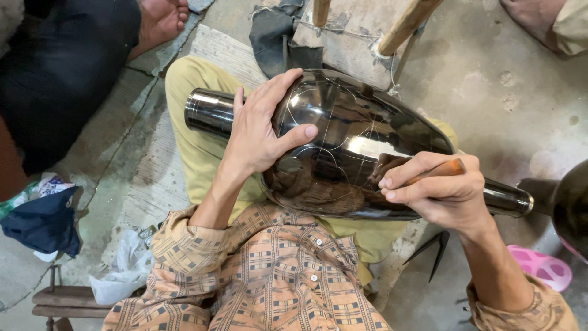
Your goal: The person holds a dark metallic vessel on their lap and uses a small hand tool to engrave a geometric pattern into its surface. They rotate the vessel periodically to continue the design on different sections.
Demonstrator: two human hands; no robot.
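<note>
A large glossy black vase (343,135) lies on its side across my lap, neck to the left, thin scratched lines over its body. My left hand (260,125) rests flat on its upper left shoulder, fingers spread, thumb pressed on the surface. My right hand (432,187) is closed around a small tool with an orange-brown wooden handle (444,170), its tip against the lower right part of the vase body.
Another dark vessel (566,205) stands at the right edge. A black metal compass-like tool (432,248) and a pink sandal (542,266) lie on the concrete floor. Another person's leg and foot (156,21) are at upper left. Wooden stool legs (404,24) stand behind the vase.
</note>
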